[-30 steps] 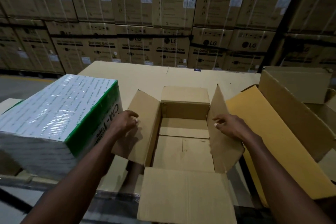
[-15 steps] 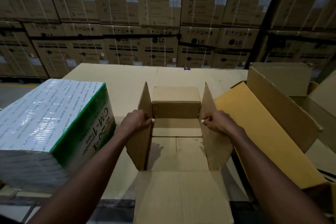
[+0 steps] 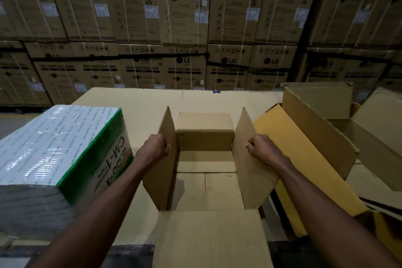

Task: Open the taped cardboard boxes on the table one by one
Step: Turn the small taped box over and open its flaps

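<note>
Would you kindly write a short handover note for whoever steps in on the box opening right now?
Left hand grips the left side flap of the open middle box; right hand grips the right side flap, both flaps upright.
Done: this box is open and looks empty. The yellow-lined box to its right is open too.
Left: the wrapped green-and-white box on the left remains sealed.
</note>
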